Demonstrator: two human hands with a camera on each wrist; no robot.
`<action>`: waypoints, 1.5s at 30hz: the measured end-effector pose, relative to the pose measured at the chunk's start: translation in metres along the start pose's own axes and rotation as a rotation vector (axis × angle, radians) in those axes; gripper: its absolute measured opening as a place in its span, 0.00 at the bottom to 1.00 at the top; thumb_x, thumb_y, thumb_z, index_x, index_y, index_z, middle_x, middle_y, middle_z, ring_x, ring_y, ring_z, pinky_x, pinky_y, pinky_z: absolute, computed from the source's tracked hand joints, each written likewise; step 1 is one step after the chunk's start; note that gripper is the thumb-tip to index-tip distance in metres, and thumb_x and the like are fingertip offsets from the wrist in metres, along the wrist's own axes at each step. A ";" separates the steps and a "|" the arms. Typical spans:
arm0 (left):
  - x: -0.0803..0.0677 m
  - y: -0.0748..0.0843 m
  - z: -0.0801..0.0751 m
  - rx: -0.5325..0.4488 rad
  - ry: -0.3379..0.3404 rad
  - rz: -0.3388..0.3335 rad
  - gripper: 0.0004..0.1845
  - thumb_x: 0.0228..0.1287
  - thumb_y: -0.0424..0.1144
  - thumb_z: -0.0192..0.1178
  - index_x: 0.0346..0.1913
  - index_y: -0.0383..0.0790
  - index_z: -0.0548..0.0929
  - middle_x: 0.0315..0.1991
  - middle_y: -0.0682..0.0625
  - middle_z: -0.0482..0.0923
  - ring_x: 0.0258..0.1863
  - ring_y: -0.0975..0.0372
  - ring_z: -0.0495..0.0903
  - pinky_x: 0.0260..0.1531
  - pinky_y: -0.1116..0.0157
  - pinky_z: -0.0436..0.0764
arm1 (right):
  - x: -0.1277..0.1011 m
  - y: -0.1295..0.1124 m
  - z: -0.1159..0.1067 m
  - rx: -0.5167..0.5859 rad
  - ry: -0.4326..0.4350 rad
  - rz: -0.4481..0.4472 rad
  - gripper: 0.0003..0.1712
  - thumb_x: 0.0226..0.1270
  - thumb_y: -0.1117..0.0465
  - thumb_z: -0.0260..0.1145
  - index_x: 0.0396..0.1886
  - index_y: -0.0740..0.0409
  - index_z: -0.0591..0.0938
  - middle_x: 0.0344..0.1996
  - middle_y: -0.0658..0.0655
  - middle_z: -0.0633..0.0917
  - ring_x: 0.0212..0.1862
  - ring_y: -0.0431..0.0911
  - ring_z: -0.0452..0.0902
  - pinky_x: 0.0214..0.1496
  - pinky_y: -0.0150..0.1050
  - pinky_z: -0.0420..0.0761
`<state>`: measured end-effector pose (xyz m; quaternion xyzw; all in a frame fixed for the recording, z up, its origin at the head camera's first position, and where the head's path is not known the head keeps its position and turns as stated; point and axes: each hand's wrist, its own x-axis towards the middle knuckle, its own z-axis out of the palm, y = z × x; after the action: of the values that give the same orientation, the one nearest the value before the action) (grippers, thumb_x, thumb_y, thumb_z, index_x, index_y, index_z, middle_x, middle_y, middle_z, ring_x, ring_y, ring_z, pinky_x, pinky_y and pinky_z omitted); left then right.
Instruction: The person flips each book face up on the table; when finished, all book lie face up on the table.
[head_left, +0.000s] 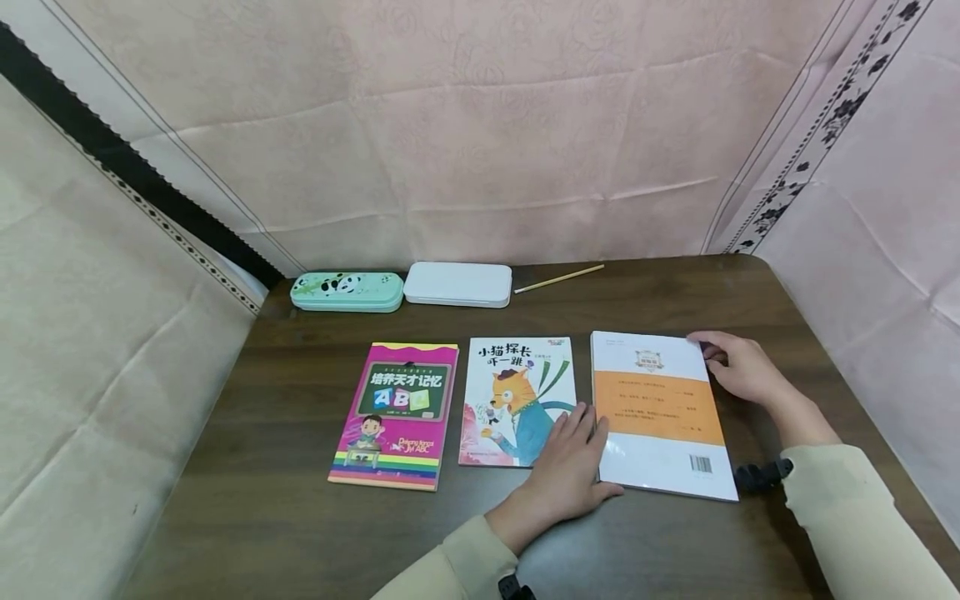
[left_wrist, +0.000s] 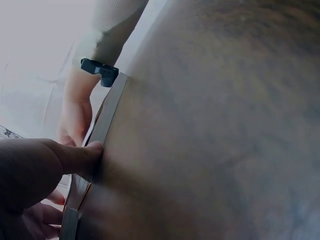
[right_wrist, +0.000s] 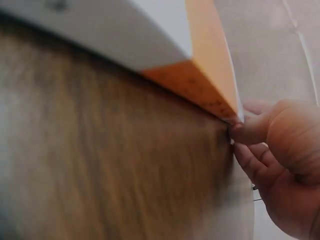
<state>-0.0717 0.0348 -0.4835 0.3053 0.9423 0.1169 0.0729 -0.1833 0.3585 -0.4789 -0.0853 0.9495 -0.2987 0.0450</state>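
A thick white-and-orange book (head_left: 660, 461) lies flat on the table with its barcode side up. My left hand (head_left: 567, 467) rests at its lower left, fingers stretched over the edge of the neighbouring cat picture book (head_left: 517, 400). In the left wrist view the left thumb (left_wrist: 82, 159) touches the thick book's lower edge. My right hand (head_left: 742, 367) is at that book's upper right corner. From the right wrist, its thumb tip (right_wrist: 240, 132) touches the spine end, with other fingers bent close by. A pink ABC book (head_left: 405, 458) lies further left.
Along the table's back edge are a green panda pencil case (head_left: 347, 292), a white case (head_left: 458, 285) and a thin yellowish stick (head_left: 558, 279). Pale cloth (head_left: 480, 133) hangs behind and at both sides of the brown wooden table (head_left: 262, 467).
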 end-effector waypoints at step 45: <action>-0.009 -0.004 -0.008 -0.218 0.025 0.087 0.36 0.69 0.53 0.64 0.77 0.50 0.66 0.77 0.41 0.60 0.77 0.54 0.57 0.73 0.57 0.63 | -0.018 0.022 -0.010 0.627 0.227 -0.409 0.28 0.57 0.91 0.58 0.60 0.80 0.72 0.62 0.45 0.82 0.57 0.34 0.81 0.51 0.25 0.81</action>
<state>-0.0688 0.0249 -0.4762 0.3345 0.9108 0.2253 0.0887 -0.1701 0.3849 -0.4826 -0.2215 0.7743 -0.5848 -0.0968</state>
